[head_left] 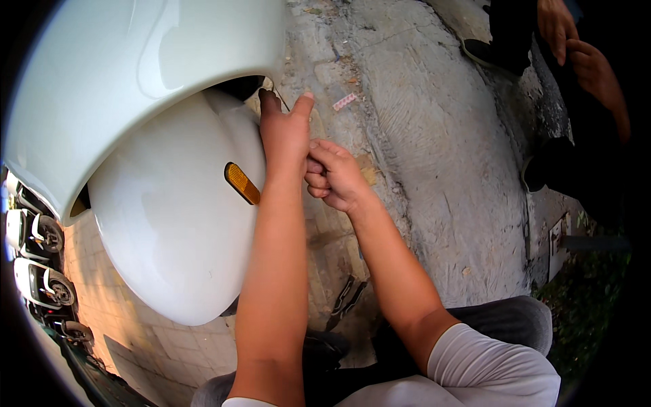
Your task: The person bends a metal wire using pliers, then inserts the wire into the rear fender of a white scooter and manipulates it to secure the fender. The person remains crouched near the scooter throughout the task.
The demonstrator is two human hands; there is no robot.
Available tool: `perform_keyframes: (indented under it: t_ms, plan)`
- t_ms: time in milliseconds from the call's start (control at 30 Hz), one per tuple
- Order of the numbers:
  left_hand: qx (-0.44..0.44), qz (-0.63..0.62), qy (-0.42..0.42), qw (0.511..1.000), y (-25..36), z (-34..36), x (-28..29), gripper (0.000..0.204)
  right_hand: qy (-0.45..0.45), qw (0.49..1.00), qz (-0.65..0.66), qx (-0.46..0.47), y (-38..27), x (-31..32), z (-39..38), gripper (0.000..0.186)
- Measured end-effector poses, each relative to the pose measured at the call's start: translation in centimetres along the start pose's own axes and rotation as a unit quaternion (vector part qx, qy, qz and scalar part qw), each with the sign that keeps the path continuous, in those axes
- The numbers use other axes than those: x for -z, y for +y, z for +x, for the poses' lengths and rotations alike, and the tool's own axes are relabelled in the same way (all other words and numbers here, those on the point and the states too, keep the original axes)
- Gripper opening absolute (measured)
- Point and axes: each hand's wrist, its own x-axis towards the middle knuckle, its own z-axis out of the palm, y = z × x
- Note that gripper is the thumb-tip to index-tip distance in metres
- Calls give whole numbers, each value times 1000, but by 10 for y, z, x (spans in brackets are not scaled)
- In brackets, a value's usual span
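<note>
So my left hand (pixel 285 132) is by the white mudguard (pixel 169 224), upper-middle of frame, right hand (pixel 333 175) curled just below, and honestly I can't tell if either's clamped on anything.

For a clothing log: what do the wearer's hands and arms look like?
The left hand and right hand are ungloved, the forearms bare. The right sleeve is short and pale grey; of the left sleeve, only an edge shows.
</note>
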Motion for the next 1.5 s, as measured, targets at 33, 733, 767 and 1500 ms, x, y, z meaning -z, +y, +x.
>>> perform_keyframes:
  t_ms: [33, 733, 767, 1500]
  plan:
    - [18, -18, -10, 1000, 4, -1, -1, 67, -47, 994, 88, -35, -3, 5, -1, 15]
    - [25, -68, -11, 997, -2, -3, -8, 70, -59, 992, 100, -51, -11, 15, -14, 18]
    - [29, -70, -12, 997, -2, -3, -7, 70, -3, 1000, -10, 17, -7, 13, -13, 19]
    - [31, -82, -13, 996, -3, -8, -6, 60, 161, 888, -358, 239, 24, 16, -9, 26]
